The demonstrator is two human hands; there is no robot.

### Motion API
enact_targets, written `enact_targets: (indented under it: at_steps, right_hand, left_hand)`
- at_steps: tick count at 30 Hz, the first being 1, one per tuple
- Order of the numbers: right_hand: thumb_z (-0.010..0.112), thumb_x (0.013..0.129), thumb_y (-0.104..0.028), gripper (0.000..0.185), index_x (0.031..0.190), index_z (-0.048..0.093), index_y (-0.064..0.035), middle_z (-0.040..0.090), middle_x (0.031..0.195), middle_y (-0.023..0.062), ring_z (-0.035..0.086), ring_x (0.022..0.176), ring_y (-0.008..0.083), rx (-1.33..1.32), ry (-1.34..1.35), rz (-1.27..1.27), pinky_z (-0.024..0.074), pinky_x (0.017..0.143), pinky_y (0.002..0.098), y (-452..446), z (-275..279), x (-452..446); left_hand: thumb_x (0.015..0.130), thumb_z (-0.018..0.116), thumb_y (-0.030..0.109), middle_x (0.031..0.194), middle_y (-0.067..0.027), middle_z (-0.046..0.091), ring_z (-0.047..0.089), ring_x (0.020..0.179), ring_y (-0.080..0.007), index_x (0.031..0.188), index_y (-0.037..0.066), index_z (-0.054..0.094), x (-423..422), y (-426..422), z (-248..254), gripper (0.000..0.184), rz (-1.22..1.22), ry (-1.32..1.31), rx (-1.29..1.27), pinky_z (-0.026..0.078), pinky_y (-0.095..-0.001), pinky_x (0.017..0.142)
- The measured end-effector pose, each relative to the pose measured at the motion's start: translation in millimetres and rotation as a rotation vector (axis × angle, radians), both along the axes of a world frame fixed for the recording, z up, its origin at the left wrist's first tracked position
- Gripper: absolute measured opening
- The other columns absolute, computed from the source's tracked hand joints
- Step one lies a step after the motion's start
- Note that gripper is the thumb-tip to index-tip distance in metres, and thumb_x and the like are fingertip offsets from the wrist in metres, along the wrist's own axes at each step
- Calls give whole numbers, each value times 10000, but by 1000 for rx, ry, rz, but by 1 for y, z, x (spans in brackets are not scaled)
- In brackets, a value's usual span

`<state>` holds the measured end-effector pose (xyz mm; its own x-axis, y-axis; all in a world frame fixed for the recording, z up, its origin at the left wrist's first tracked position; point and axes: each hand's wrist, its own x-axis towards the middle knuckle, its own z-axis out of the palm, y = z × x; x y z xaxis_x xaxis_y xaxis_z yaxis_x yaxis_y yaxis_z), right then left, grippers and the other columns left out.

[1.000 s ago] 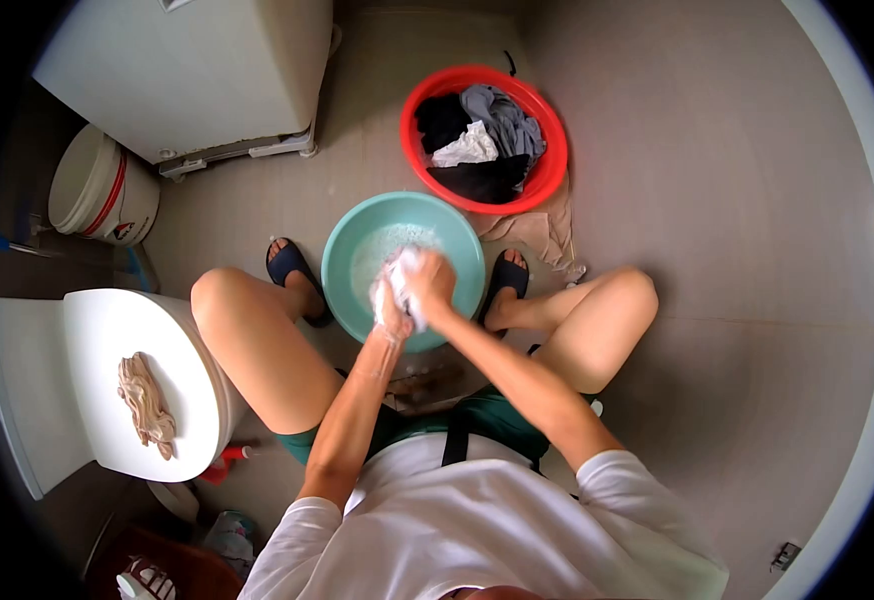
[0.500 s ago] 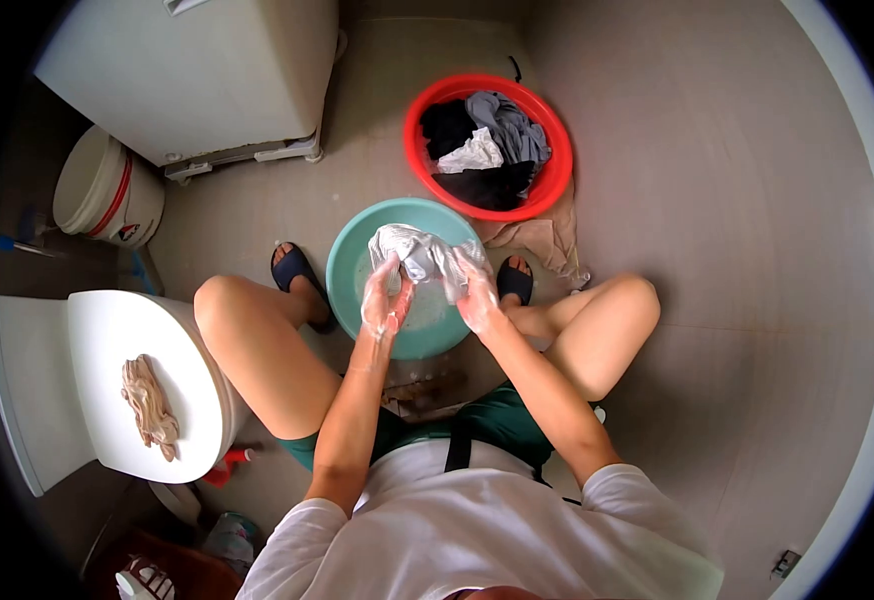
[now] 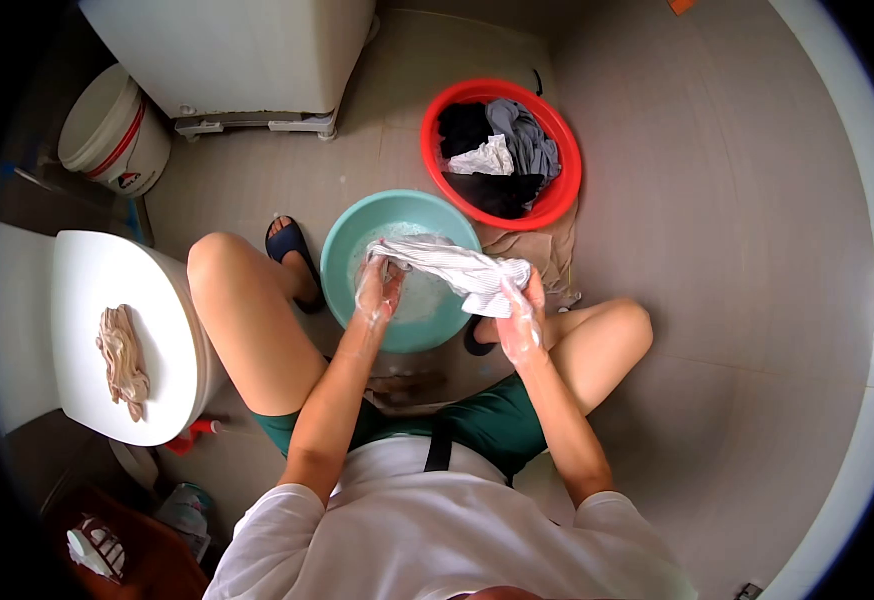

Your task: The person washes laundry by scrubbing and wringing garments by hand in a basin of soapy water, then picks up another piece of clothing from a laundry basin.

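A wet white garment with thin grey stripes [image 3: 457, 266] is stretched between my hands over a teal basin [image 3: 342, 290]. Soapy water with foam shows in the basin. My left hand [image 3: 378, 287] is closed on the garment's left end, above the middle of the basin. At the other end, my right hand [image 3: 523, 315] grips the cloth just beyond the basin's right rim. Suds cover both hands and wrists. The garment's exact kind cannot be made out.
Behind the basin stands a red tub [image 3: 571, 180] of black, grey and white clothes, beside a beige cloth [image 3: 547, 250] on the floor. A twisted beige cloth [image 3: 122, 360] lies on the closed toilet lid [image 3: 172, 345]. A white bucket [image 3: 107, 130] and white appliance [image 3: 237, 60] stand at the back left.
My right hand has moved right and toward me, past the basin's rim, pulling the bunched garment out long. My left hand stays over the basin. The view has shifted slightly.
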<state>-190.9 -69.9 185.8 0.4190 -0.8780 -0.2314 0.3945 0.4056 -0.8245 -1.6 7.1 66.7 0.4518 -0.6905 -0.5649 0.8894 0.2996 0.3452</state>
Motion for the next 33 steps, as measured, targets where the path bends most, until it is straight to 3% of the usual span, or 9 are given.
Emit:
enact_targets:
  at_steps: [7, 13, 17, 18, 21, 22, 25, 28, 33]
  right_hand:
    - [514, 908, -64, 276, 1184, 516, -52, 580, 1114, 53, 550, 1036, 165, 92, -140, 102, 425, 930, 333, -38, 36, 2]
    - [542, 900, -89, 319, 1217, 510, -67, 594, 1100, 39, 561, 1023, 156, 110, -57, 83, 444, 903, 327, -49, 21, 11]
    - [565, 899, -135, 360, 1240, 492, -49, 576, 1168, 81, 551, 1084, 204, 192, 7, 85, 458, 929, 358, -38, 2, 16]
    - [568, 902, -173, 411, 1275, 455, -44, 554, 1206, 111, 544, 1106, 237, 241, -19, 102, 451, 952, 374, -40, -3, 15]
    - [515, 930, -246, 435, 1296, 427, -27, 522, 1260, 130, 532, 1132, 264, 273, -28, 128, 430, 972, 414, -36, 1, 15]
    - [517, 929, -242, 447, 1308, 412, -31, 512, 1271, 128, 529, 1136, 265, 310, -52, 166, 431, 972, 408, -34, 8, 15]
    - [514, 925, -262, 484, 1328, 387, -26, 491, 1297, 125, 509, 1161, 270, 424, -59, 298, 419, 985, 399, -20, 17, 4]
    - [531, 910, -328, 513, 1309, 414, -27, 520, 1259, 113, 518, 1148, 245, 549, -106, 372, 406, 989, 393, -1, -5, -12]
    - [435, 902, -530, 683, 1336, 351, -10, 493, 1278, 106, 463, 1193, 232, 457, 17, 581, 358, 1009, 391, 6, -6, -7]
  left_hand:
    - [802, 518, 37, 1049, -42, 543, 511, 942, -203, 1045, 105, 512, -5, 10, -3, 253, -25, 177, -209, 435, -368, 865]
    - [917, 489, 165, 1258, -38, 430, 457, 1133, -242, 1244, 219, 396, -15, 10, -4, 345, -23, 1, 240, 426, -491, 922]
    - [915, 502, 423, 1324, -110, 387, 479, 1169, -325, 1354, 111, 275, -26, 6, -11, 585, 58, 448, -43, 453, -446, 944]
    - [853, 516, 552, 1350, -159, 391, 489, 1159, -362, 1378, 38, 243, -22, 5, 5, 784, 91, 654, -93, 474, -434, 916]
    - [862, 459, 592, 1423, -189, 308, 391, 1253, -382, 1381, 1, 241, -16, 14, 23, 816, -19, 532, -556, 364, -508, 1012]
    - [845, 436, 638, 1394, -195, 363, 421, 1241, -347, 1369, 6, 297, -15, 10, 46, 833, -72, 439, -514, 340, -496, 1037]
    - [890, 455, 542, 1338, -174, 447, 440, 1233, -309, 1338, 1, 362, -8, 2, 60, 708, -109, 474, -511, 319, -479, 1055]
    - [931, 446, 435, 1305, -147, 493, 457, 1222, -292, 1312, 24, 421, -2, -4, 62, 561, -250, 114, -401, 309, -475, 1060]
    - [952, 414, 390, 1342, -146, 458, 433, 1241, -317, 1335, 47, 408, 2, -1, 82, 514, -203, 482, -718, 300, -485, 1060]
